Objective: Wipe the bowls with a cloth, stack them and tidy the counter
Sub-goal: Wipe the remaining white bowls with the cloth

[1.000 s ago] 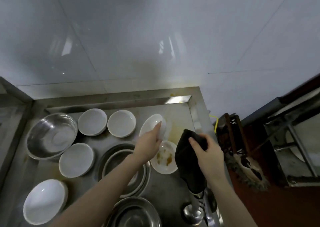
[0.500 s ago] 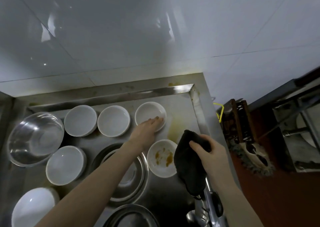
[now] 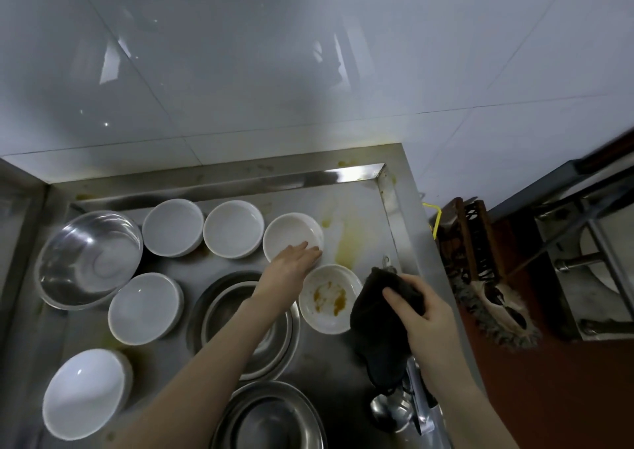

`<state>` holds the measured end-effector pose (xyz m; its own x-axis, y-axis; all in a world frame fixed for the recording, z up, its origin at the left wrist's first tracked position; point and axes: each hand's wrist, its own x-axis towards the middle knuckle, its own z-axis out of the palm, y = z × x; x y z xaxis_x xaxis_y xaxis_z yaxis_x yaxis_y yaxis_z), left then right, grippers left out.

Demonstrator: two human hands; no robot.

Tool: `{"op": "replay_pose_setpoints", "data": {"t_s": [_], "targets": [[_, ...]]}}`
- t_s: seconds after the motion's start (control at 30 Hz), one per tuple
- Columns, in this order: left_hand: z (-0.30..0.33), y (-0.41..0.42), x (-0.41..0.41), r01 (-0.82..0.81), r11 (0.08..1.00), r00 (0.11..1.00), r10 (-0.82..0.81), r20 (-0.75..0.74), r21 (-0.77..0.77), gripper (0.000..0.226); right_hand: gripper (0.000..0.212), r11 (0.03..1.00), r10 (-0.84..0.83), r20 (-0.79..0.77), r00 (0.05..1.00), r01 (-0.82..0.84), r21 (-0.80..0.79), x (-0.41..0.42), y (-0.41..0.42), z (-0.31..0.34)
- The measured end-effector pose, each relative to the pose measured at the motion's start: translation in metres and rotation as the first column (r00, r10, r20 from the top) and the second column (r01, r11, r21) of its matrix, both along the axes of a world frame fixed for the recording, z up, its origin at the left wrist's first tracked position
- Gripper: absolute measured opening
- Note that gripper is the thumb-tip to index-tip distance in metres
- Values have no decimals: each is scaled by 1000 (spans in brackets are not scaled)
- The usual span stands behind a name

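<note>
Several white bowls stand on the steel counter (image 3: 356, 201). My left hand (image 3: 291, 260) lies with straight fingers on the near rim of a clean white bowl (image 3: 293, 232) at the back right. Just in front of it sits a white bowl (image 3: 329, 297) smeared with orange sauce. My right hand (image 3: 418, 308) grips a dark cloth (image 3: 377, 315) beside that dirty bowl, the cloth hanging down over the counter. More white bowls (image 3: 173, 227) (image 3: 233, 229) (image 3: 144, 308) (image 3: 85, 393) sit to the left.
A large steel bowl (image 3: 89, 258) stands at the far left, nested steel bowls (image 3: 247, 325) in the middle, another steel bowl (image 3: 271, 417) at the front. A ladle (image 3: 391, 411) and utensils lie at the front right. Orange stains (image 3: 346, 239) mark the counter. A brush (image 3: 494, 308) lies beyond the right edge.
My left hand set the tilted white bowl down flat at the back right and now rests on its rim. My right hand kept hold of the cloth beside the dirty bowl.
</note>
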<state>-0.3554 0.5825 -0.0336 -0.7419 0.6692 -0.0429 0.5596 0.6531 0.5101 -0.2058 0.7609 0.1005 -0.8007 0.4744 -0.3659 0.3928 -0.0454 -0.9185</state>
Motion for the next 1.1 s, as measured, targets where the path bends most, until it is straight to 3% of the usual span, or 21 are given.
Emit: {"op": "replay_pose_setpoints", "data": {"t_s": [0.17,0.27,0.37,0.43,0.53,0.63,0.7,0.83,0.93,1.1], "targets": [[1,8,-15,43,998,996,-46,-78,-37,53,15,999,-24,-1,1000,24,36,-3,-1,-3],[8,5,-8,-116,986,983,132,-132,119,44,11,996,-34,24,999,32,84,-9,1,-8],[21,-4,23,-531,802,843,533,73,274,30,9,988,-76,84,994,64,140,-11,1,-18],[26,-9,45,-728,661,674,644,361,180,28,9,985,-125,132,983,107,132,-12,0,-21],[25,-8,64,-760,650,465,540,701,4,39,9,984,-174,213,961,176,9,-12,-1,-23],[24,0,68,-759,651,418,506,755,-15,45,13,967,-173,256,951,214,-142,-9,-3,-20],[23,2,62,-815,579,378,541,752,-7,41,11,971,-153,226,962,189,-146,-8,-4,-15],[14,5,23,-923,384,215,585,782,-34,50,6,994,-71,131,989,59,96,-23,4,-9],[4,11,-10,-943,323,93,494,865,-83,65,12,960,24,119,993,-56,274,-42,9,-7],[-3,20,-24,-961,264,54,458,888,-78,40,29,911,46,146,988,-102,399,-68,7,-5]]}}
